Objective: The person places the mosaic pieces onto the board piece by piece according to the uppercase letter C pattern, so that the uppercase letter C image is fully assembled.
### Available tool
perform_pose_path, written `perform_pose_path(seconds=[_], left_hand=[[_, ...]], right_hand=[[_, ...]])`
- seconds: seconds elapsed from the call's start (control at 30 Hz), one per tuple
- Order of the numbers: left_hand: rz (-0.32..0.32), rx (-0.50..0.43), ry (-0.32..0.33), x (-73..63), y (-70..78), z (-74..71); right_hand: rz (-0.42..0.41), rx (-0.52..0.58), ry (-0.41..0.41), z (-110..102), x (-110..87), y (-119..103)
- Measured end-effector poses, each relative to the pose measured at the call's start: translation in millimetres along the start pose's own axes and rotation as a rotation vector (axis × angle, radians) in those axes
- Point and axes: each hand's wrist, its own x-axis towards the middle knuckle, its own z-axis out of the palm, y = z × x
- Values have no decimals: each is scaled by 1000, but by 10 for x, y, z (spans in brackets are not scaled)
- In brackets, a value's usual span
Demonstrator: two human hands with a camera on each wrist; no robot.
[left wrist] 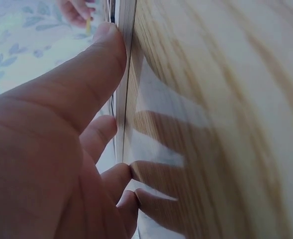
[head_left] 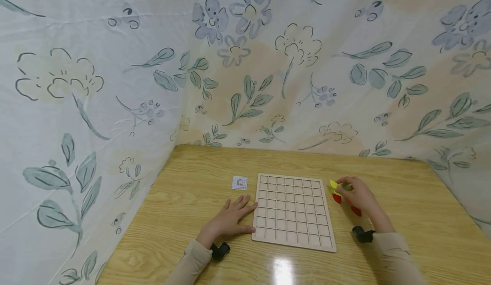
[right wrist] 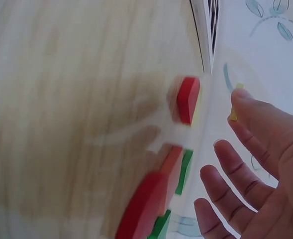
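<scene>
A wooden grid board [head_left: 291, 212] with square cells lies flat in the middle of the table. My left hand [head_left: 229, 221] rests beside its left edge with fingers spread; in the left wrist view the thumb [left wrist: 94, 67] touches the board's side. To the right of the board, my right hand [head_left: 357, 195] pinches a small flat yellow piece [right wrist: 234, 112] between thumb and index finger, raised off the table. Below that hand lie a red piece [right wrist: 187, 99], an orange piece [right wrist: 171, 172], a green piece [right wrist: 184, 172] and a larger red curved piece [right wrist: 142, 205].
A small printed card [head_left: 239, 183] with a grid picture lies left of the board's far corner. Floral cloth [head_left: 238, 84] hangs behind and along the left of the wooden table [head_left: 215, 165]. A black wrist device [head_left: 362, 234] sits at the right wrist.
</scene>
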Motion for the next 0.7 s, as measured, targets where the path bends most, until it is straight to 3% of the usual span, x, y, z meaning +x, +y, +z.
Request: perform_pose_path(seconds=[0.7], left_hand=[[-9, -10, -13, 1, -4, -1]], right_hand=[[-49, 3, -24, 274, 125, -435]])
